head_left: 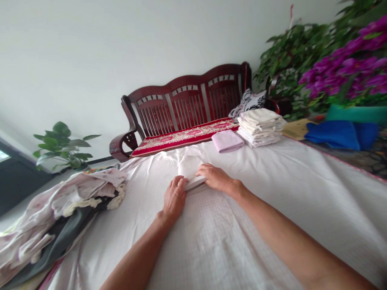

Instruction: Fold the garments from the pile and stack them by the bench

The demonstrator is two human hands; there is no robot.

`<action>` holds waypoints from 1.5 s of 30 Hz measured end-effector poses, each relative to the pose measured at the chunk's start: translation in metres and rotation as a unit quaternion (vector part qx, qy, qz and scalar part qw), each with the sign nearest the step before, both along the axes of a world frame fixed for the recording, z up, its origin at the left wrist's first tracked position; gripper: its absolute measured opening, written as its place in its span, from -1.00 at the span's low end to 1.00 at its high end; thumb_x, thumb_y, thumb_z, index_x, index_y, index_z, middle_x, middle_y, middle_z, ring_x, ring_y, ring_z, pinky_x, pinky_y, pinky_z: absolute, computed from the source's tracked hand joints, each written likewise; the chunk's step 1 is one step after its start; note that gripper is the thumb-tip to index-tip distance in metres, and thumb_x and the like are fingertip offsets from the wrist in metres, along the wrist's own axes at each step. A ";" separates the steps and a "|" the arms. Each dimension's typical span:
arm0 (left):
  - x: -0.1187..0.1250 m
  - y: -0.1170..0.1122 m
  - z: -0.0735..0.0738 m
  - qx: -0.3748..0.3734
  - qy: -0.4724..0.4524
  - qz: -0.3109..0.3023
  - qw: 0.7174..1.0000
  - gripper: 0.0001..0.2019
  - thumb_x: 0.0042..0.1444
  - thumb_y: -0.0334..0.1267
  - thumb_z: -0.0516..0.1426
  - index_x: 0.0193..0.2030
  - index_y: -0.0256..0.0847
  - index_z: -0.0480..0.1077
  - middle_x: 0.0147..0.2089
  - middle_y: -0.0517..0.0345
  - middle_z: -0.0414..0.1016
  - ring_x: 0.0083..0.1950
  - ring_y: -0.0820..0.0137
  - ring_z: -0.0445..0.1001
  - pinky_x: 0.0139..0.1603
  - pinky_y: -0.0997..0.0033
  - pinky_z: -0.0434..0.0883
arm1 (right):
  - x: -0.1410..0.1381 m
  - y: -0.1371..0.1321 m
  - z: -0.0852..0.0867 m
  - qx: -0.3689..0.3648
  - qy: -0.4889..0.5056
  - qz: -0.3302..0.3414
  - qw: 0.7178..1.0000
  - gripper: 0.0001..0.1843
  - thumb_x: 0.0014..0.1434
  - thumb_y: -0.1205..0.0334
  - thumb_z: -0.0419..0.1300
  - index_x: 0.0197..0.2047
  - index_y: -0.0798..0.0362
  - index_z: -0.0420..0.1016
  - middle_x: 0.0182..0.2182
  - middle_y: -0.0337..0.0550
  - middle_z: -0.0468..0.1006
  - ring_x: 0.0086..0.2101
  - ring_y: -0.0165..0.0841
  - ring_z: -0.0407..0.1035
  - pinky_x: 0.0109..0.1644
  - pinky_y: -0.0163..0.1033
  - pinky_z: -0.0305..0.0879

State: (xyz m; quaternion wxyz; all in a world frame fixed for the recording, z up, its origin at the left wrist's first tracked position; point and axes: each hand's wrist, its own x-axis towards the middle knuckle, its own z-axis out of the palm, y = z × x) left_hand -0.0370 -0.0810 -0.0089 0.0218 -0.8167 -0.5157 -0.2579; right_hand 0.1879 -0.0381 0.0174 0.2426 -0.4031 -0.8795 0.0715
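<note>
While a wrinkled white sheet (296, 189) spreads beneath, both half-curled hands (175, 196) (216, 177) hold a flat, folded pale cloth (191, 168).

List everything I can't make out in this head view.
- Underside of the folded cloth: head view, hidden against the white sheet.
- Palms of the left hand and right hand: head view, hidden by the hands' own backs.
- Rest of the clothes heap: head view, cut off by the left edge.
- Cushion's lower part: head view, behind the cloth stack.
- Flower details: head view, blurred, cut off at right.
</note>
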 end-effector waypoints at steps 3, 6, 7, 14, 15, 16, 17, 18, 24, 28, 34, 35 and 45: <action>-0.008 -0.001 0.000 0.027 0.027 -0.049 0.998 -0.56 0.07 -0.59 0.04 0.03 -0.10 0.38 0.09 0.04 0.45 0.08 0.23 0.44 0.10 0.22 0.43 | 0.003 0.000 0.000 0.004 0.012 -0.004 1.000 -0.62 0.08 0.53 0.16 -0.08 0.01 0.55 -0.08 -0.13 0.58 -0.01 -0.26 0.40 0.04 -0.25 0.28; -0.014 -0.002 0.001 0.036 0.045 -0.086 0.995 -0.65 0.16 -0.53 0.04 0.02 -0.11 0.41 -0.01 0.06 0.50 0.01 0.24 0.45 0.04 0.24 0.44 | 0.010 0.000 0.000 0.001 0.033 -0.001 0.999 -0.58 0.02 0.56 0.15 -0.07 0.01 0.50 -0.11 -0.16 0.58 -0.10 -0.29 0.44 -0.03 -0.27 0.29; -0.015 -0.002 0.001 0.037 0.046 -0.095 0.994 -0.66 0.17 -0.53 0.04 0.01 -0.11 0.41 -0.03 0.07 0.51 -0.01 0.25 0.45 0.03 0.26 0.44 | 0.012 0.001 -0.001 0.000 0.037 0.008 0.999 -0.57 0.00 0.58 0.14 -0.09 0.00 0.50 -0.13 -0.18 0.58 -0.12 -0.30 0.45 -0.05 -0.28 0.29; -0.017 0.000 -0.001 0.049 0.039 -0.114 0.991 -0.67 0.19 -0.53 0.04 0.00 -0.11 0.43 -0.04 0.08 0.52 -0.04 0.28 0.44 -0.01 0.29 0.43 | 0.027 0.006 -0.011 0.019 0.086 0.067 0.994 -0.53 -0.05 0.65 0.06 -0.21 -0.01 0.56 -0.16 -0.19 0.61 -0.11 -0.32 0.48 0.01 -0.26 0.35; -0.016 0.000 -0.002 0.052 0.038 -0.115 0.991 -0.68 0.19 -0.53 0.05 -0.01 -0.12 0.44 -0.06 0.07 0.52 -0.05 0.28 0.44 -0.02 0.29 0.42 | 0.028 0.006 -0.013 0.025 0.094 0.070 0.993 -0.52 -0.07 0.66 0.05 -0.22 -0.01 0.58 -0.15 -0.18 0.62 -0.10 -0.31 0.48 0.03 -0.25 0.36; -0.016 0.000 -0.002 0.055 0.038 -0.114 0.991 -0.69 0.19 -0.53 0.05 -0.03 -0.12 0.44 -0.08 0.07 0.52 -0.06 0.28 0.44 -0.04 0.30 0.42 | 0.029 0.007 -0.015 0.032 0.101 0.071 0.992 -0.51 -0.08 0.66 0.04 -0.23 0.00 0.60 -0.15 -0.17 0.63 -0.09 -0.31 0.49 0.05 -0.24 0.36; -0.016 -0.001 -0.002 0.057 0.038 -0.114 0.991 -0.69 0.18 -0.53 0.05 -0.04 -0.13 0.45 -0.10 0.08 0.52 -0.08 0.28 0.43 -0.05 0.30 0.42 | 0.029 0.007 -0.017 0.038 0.108 0.071 0.991 -0.50 -0.09 0.66 0.04 -0.24 0.00 0.61 -0.14 -0.16 0.64 -0.08 -0.31 0.50 0.06 -0.24 0.37; -0.015 -0.001 -0.002 0.058 0.040 -0.114 0.991 -0.70 0.18 -0.54 0.05 -0.05 -0.13 0.45 -0.12 0.08 0.52 -0.09 0.28 0.43 -0.06 0.31 0.41 | 0.030 0.007 -0.018 0.042 0.115 0.069 0.990 -0.50 -0.09 0.66 0.04 -0.25 0.01 0.62 -0.14 -0.16 0.64 -0.08 -0.31 0.50 0.06 -0.24 0.38; -0.015 -0.008 0.018 0.006 0.036 -0.117 0.992 -0.82 0.22 -0.42 0.09 -0.13 -0.13 0.49 -0.18 0.10 0.55 -0.14 0.27 0.46 -0.05 0.28 0.40 | 0.035 0.002 -0.009 0.005 0.121 0.032 0.992 -0.56 -0.06 0.62 0.05 -0.33 0.00 0.66 -0.16 -0.18 0.68 -0.12 -0.31 0.55 0.04 -0.22 0.42; -0.014 0.015 0.038 -0.025 -0.056 -0.078 0.995 -0.71 0.38 -0.18 -0.03 0.01 -0.13 0.49 -0.01 0.03 0.59 0.04 0.24 0.52 0.14 0.19 0.39 | 0.020 0.002 0.022 -0.001 0.150 -0.074 0.986 -0.51 0.11 0.56 -0.01 -0.10 0.00 0.64 -0.06 -0.19 0.67 -0.02 -0.30 0.51 0.15 -0.19 0.37; 0.020 0.082 0.033 -0.048 -0.088 -0.034 0.994 -0.57 0.39 -0.26 -0.10 0.30 -0.24 0.33 0.37 -0.12 0.34 0.47 0.21 0.18 0.48 0.06 0.08 | -0.025 0.016 0.032 0.023 -0.019 -0.125 0.992 -0.47 0.37 0.25 -0.02 0.35 0.21 0.26 0.37 0.17 0.25 0.38 -0.06 0.02 0.43 0.18 -0.07; 0.026 0.087 0.027 -0.064 -0.076 -0.025 0.995 -0.57 0.39 -0.26 -0.10 0.31 -0.27 0.32 0.39 -0.16 0.31 0.48 0.17 0.16 0.47 0.02 0.08 | -0.028 0.018 0.026 0.003 -0.044 -0.138 0.989 -0.45 0.38 0.21 -0.01 0.36 0.23 0.24 0.38 0.20 0.21 0.40 -0.02 -0.03 0.43 0.22 -0.11; 0.040 0.082 -0.004 -0.080 -0.002 0.028 0.996 -0.55 0.39 -0.13 -0.04 0.34 -0.20 0.28 0.45 -0.17 0.21 0.52 -0.01 0.02 0.43 -0.18 0.08 | 0.001 0.019 -0.018 -0.048 -0.070 -0.197 0.977 -0.39 0.43 0.06 -0.10 0.43 0.16 0.12 0.37 0.15 0.25 0.37 0.01 0.03 0.39 0.28 -0.09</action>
